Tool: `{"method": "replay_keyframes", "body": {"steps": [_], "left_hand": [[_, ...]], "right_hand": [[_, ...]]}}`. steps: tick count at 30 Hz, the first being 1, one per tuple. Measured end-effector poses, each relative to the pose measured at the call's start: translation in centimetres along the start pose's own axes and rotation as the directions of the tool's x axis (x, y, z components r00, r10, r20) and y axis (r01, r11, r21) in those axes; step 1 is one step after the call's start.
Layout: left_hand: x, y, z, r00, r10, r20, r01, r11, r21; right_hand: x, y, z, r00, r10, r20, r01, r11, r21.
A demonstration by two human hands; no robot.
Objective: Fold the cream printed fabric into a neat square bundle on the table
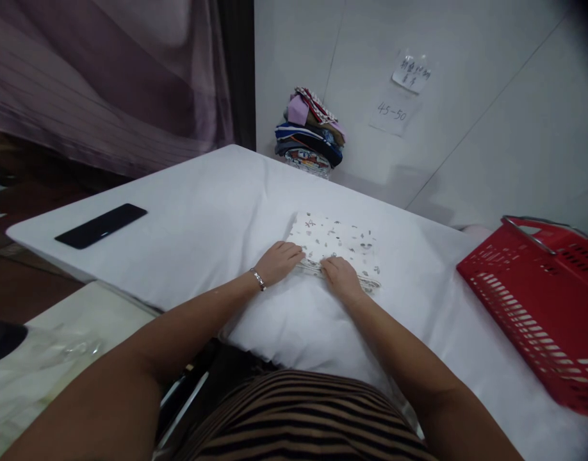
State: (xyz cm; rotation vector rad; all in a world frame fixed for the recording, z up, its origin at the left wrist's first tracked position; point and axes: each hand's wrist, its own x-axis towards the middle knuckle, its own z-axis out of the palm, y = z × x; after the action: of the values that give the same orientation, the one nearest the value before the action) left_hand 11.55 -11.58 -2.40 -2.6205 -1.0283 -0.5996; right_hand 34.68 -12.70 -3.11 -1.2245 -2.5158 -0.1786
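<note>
A small folded white cloth with a grey and red print (339, 240) lies flat on the white-covered table (202, 224). My left hand (278, 261) rests on the cloth's near left edge, fingers curled down onto it. My right hand (341, 279) presses on the near edge beside it, fingers bent over the fold. Both hands sit side by side, nearly touching. A thin bracelet circles my left wrist.
A red plastic basket (539, 307) stands at the right. A pile of folded coloured cloths (310, 131) sits at the table's far edge against the white wall. A black phone (100, 225) lies at the left. A lower surface with clear plastic is at bottom left.
</note>
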Motion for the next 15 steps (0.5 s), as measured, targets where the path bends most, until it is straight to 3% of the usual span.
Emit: {"method": "replay_keyframes", "body": {"steps": [6,15], "left_hand": [[0.2,1.1,-0.3,0.997,0.08,0.005,-0.08,0.997,0.003],[1.1,1.7,0.2,0.998,0.061,0.007,-0.061,0.998,0.028]], "right_hand": [[0.0,-0.1,0.0,0.999,0.034,0.004,-0.034,0.999,0.023],[0.1,-0.2,-0.1,1.0,0.031,-0.001,-0.031,0.999,0.014]]}}
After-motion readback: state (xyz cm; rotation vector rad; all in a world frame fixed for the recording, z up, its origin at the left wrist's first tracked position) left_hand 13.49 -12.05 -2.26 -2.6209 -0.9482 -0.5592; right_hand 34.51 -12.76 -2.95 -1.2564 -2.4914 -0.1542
